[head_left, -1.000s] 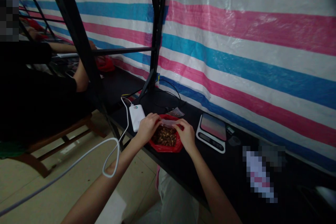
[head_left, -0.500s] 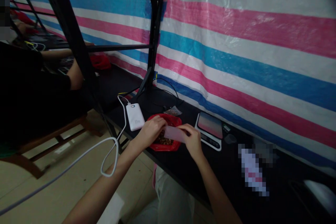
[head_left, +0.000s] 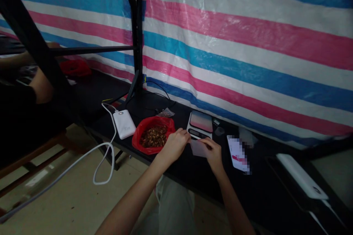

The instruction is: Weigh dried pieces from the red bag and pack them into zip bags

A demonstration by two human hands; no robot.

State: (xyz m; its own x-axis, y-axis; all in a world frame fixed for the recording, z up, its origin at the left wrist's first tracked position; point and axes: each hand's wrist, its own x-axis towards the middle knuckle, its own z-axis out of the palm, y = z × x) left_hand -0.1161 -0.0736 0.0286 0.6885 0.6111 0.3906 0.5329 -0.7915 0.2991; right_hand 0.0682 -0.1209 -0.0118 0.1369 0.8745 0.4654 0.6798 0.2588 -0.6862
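Both my hands hold a small clear plastic bag (head_left: 198, 148) above the black table (head_left: 193, 169), just in front of a small digital scale (head_left: 200, 124). My left hand (head_left: 176, 143) pinches the bag's left edge and my right hand (head_left: 213, 150) grips its right side, fingers closed. To the left of my hands lies a red plastic bag (head_left: 143, 134) spread open, with brown dried bits (head_left: 153, 136) heaped in it.
A white power bank (head_left: 124, 124) with a white cable (head_left: 102, 158) lies left of the red bag. A card (head_left: 237, 152) and another white device (head_left: 302, 176) lie to the right. Black rack posts (head_left: 136, 25) rise behind. Another person's arm (head_left: 41, 84) is at far left.
My hands have carried the clear bag to the right, from over the red bag to in front of the scale. The view has swung right with them.
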